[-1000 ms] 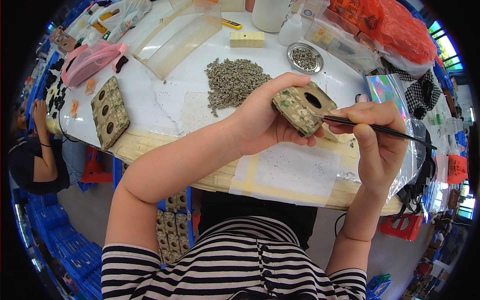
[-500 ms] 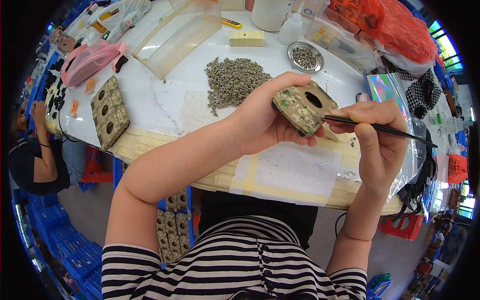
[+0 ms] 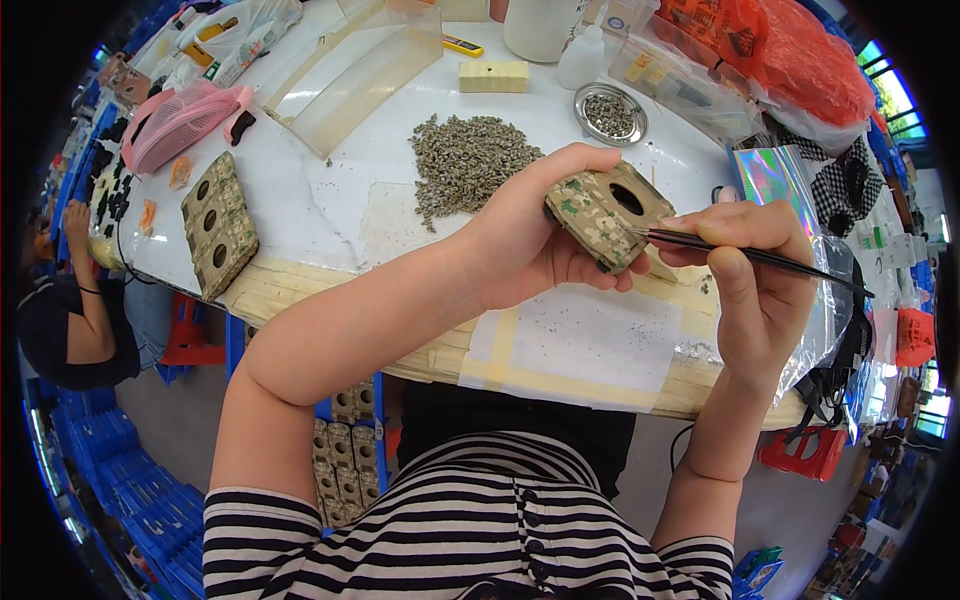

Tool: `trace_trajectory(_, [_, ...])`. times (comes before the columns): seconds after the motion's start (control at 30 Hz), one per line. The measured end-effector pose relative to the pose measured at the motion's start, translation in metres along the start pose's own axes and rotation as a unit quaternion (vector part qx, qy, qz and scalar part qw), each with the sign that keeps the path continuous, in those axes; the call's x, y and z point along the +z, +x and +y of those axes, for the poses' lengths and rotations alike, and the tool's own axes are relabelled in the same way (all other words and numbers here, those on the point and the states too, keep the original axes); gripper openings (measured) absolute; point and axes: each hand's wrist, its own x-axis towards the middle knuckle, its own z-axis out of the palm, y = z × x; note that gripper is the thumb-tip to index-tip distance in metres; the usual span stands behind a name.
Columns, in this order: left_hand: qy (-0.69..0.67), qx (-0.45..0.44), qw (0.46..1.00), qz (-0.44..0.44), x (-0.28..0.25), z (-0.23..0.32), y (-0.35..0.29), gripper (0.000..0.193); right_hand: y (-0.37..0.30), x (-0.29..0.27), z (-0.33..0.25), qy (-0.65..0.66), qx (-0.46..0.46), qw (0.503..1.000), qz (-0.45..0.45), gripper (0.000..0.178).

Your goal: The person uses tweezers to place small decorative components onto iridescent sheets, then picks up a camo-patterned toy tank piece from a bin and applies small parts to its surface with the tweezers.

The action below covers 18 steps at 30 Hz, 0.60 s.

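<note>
My left hand (image 3: 535, 225) is closed around the edges of a camouflage-patterned housing (image 3: 592, 212) with a large dark round hole, tilted above the table's near side. In my right hand (image 3: 755, 265) is a pair of slim black tweezers (image 3: 770, 258), pinched between thumb and fingers. Its pale metal tip touches or nearly touches the housing's face, just below the hole. Whether the tip holds any small part is too fine to see. Beyond my left hand lies a heap of small metallic parts (image 3: 470, 160). A longer camouflage panel (image 3: 220, 228) with three round holes rests at the left table edge.
A round metal dish (image 3: 640, 128) of small parts stands behind the housing, near a wooden block (image 3: 493, 77) and white bottles (image 3: 580, 60). White paper (image 3: 580, 350) is taped along the near edge. A pink mesh item (image 3: 185, 125) lies left; a co-worker (image 3: 85, 330) sits far left.
The tweezers have shifted very slightly in my right hand. The housing and my left hand look the same.
</note>
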Motion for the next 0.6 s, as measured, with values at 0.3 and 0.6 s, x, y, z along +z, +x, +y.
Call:
trace_trajectory(0.3, [0.004, -0.003, 1.000, -0.004, 0.0012, 0.0015, -0.0006, 0.053, 0.0000, -0.0013, -0.0006, -0.008, -0.006, 1.000, -0.003, 0.013])
trace_trajectory(0.6, [0.002, -0.001, 1.000, 0.005, 0.0005, 0.0010, -0.0009, 0.052, 0.0001, 0.0007, -0.0006, -0.005, -0.004, 1.000, -0.001, 0.012])
